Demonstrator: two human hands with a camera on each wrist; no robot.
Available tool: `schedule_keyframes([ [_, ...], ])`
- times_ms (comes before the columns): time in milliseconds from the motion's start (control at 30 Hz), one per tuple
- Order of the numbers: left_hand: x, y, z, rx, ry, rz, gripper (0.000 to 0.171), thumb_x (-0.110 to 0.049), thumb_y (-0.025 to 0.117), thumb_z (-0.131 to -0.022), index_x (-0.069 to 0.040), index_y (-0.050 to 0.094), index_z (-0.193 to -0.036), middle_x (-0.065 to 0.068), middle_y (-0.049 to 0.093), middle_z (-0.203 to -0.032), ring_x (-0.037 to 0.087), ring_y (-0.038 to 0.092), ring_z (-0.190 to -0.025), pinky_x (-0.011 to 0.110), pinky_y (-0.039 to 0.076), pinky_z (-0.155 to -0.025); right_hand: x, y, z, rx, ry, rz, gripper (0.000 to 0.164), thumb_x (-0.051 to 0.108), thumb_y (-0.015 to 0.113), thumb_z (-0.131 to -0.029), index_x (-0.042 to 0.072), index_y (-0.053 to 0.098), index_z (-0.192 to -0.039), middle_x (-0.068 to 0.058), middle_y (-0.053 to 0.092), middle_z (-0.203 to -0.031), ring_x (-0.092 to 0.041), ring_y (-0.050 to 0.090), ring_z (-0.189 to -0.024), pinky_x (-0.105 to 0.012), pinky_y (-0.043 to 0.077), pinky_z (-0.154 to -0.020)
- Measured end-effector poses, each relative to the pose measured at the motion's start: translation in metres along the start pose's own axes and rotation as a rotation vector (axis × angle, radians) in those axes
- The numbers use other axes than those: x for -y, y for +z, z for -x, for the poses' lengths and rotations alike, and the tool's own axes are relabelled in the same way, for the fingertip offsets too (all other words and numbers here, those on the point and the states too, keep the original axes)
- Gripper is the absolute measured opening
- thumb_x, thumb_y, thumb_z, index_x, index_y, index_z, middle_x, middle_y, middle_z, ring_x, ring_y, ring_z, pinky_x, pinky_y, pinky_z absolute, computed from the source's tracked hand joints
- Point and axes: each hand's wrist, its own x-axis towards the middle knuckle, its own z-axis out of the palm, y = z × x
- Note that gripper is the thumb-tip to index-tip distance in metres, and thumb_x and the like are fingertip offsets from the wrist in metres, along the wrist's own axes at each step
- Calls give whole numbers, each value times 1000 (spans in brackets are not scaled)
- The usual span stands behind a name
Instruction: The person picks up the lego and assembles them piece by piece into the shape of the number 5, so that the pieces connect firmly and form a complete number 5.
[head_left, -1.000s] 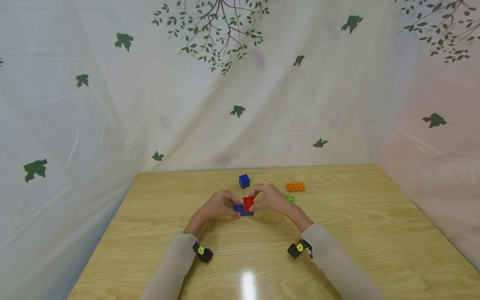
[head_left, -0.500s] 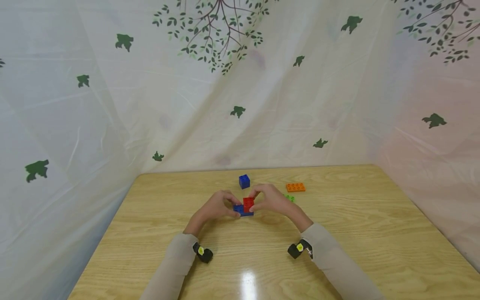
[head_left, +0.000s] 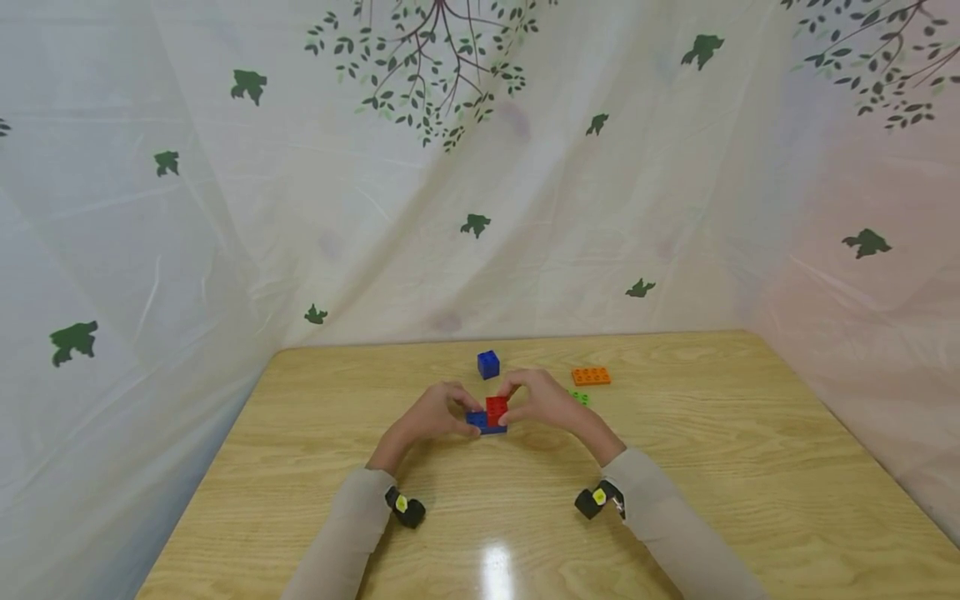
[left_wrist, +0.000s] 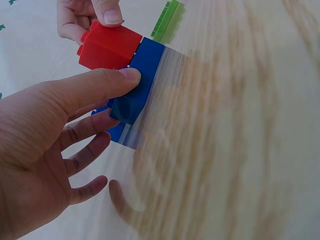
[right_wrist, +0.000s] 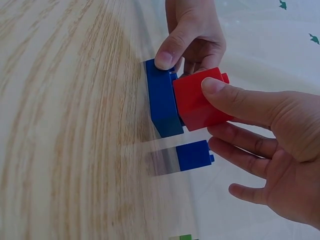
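A long blue building brick (left_wrist: 145, 75) lies on the table, and my left hand (head_left: 441, 410) pinches its left end between thumb and fingers. On its right half sits a red building brick (right_wrist: 197, 102), slightly askew with a thin gap at its base in the right wrist view. The thumb and fingers of my right hand (head_left: 542, 400) pinch the red brick from the right. Some studs on the left part of the blue brick show in the head view. The fingers behind both bricks are partly hidden.
A small blue brick (head_left: 488, 364) stands farther back on the wooden table (head_left: 337, 517). Back right lie an orange brick (head_left: 591, 376) and a green brick (head_left: 580, 397), the green one partly hidden by the right hand. A printed curtain (head_left: 375, 275) hangs behind the table.
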Motion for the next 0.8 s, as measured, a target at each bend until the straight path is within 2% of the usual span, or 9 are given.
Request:
schedule_keyframes([
  [800,-3,-1,2,10,-17,2,30,-13,90,-76,-11,80,-104,1,73,-102,13,61,-99,44,49,-97,6,0,2,-12,58,-4,24,13,87,-81,4,75,-100,-8,75,-99,-38,67,-104,-56,51,-96],
])
